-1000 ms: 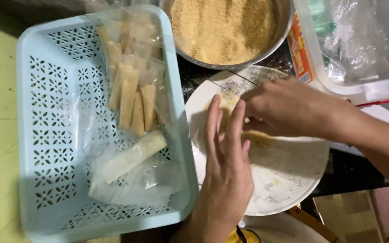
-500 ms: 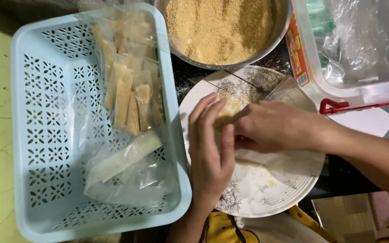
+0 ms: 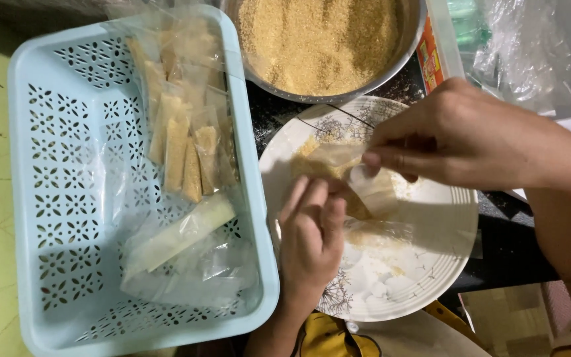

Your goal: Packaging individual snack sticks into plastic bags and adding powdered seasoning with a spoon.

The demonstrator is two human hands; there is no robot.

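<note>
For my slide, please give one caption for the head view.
Two hands fold a thin wrapper over a plate.

I see clear packets [image 3: 186,142] of tan sticks lying in the blue basket [image 3: 47,264], and an orange-red label [image 3: 429,61] beside the bowl [image 3: 401,56].

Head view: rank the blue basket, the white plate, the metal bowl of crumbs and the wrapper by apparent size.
1. blue basket
2. white plate
3. metal bowl, cut off by the frame, so unsure against the plate
4. wrapper

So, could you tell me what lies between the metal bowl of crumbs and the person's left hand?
In the head view, a thin translucent wrapper carrying crumbs lies on the white plate between the metal bowl and the left hand.
</note>
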